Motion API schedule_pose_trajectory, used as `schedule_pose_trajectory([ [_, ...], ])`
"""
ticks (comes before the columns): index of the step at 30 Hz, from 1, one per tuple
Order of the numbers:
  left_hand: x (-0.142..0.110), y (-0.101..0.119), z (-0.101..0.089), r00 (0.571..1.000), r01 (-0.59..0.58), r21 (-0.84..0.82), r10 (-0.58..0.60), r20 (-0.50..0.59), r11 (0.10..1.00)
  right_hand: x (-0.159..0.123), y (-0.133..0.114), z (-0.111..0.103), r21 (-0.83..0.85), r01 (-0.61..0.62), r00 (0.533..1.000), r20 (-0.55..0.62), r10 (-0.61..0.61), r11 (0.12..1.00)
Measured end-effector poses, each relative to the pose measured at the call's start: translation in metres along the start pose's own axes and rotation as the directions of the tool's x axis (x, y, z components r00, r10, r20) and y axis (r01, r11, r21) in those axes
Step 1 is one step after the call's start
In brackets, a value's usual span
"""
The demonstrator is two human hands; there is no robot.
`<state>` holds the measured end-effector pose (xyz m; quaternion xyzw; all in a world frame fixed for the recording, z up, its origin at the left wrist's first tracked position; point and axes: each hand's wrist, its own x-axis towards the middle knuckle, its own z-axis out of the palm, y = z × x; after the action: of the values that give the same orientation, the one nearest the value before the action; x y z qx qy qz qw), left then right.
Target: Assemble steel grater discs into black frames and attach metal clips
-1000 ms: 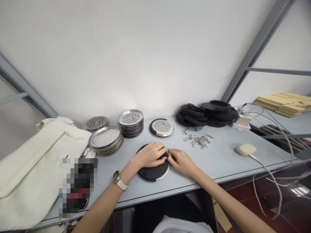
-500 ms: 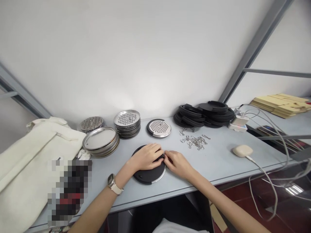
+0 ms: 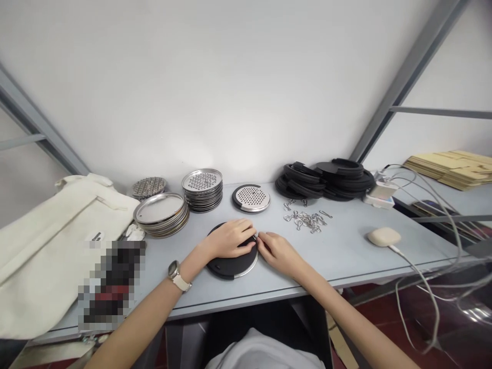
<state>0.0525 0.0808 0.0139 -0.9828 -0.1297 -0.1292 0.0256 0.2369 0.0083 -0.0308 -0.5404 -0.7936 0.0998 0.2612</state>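
A round black disc [image 3: 226, 267] with a silver metal rim showing along its lower right lies on the table near the front edge. Across its top rests my left hand [image 3: 233, 240], fingers curled and thumb bent toward the disc's right edge, closed on it. My right hand [image 3: 279, 252] is at that same edge, its thumb and index finger pinched on a small metal clip [image 3: 255, 237] that is mostly hidden by the fingers. Behind the hands sits a perforated grater disc [image 3: 252, 198] with a black part around its left side. Several loose metal clips [image 3: 307, 221] lie scattered to the right.
Stacked grater plates [image 3: 202, 189] and plain metal discs [image 3: 160, 211] stand at left, beside a cream cloth bag [image 3: 65, 246]. Black rings and covers [image 3: 300, 182] are piled at the back right. A white corded device [image 3: 384, 237] and yellowish cardboard pieces [image 3: 453, 166] lie farther right.
The camera view has shifted a little. Both hands stay at the disc's right edge, and a bit of shiny metal now shows between their fingertips.
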Motion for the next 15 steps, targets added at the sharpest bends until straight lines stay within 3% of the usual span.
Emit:
schedule_pose_trajectory([
  [11,0.001,-0.001,0.002,1.000,0.001,0.000,-0.001,0.015,1.000,-0.001,0.000,0.000,-0.041,0.014,1.000,0.011,-0.013,0.999],
  [15,0.005,0.012,-0.011,0.996,0.026,-0.163,-0.038,-0.076,0.986,-0.001,0.000,-0.001,-0.025,-0.003,1.000,0.024,0.003,1.000],
])
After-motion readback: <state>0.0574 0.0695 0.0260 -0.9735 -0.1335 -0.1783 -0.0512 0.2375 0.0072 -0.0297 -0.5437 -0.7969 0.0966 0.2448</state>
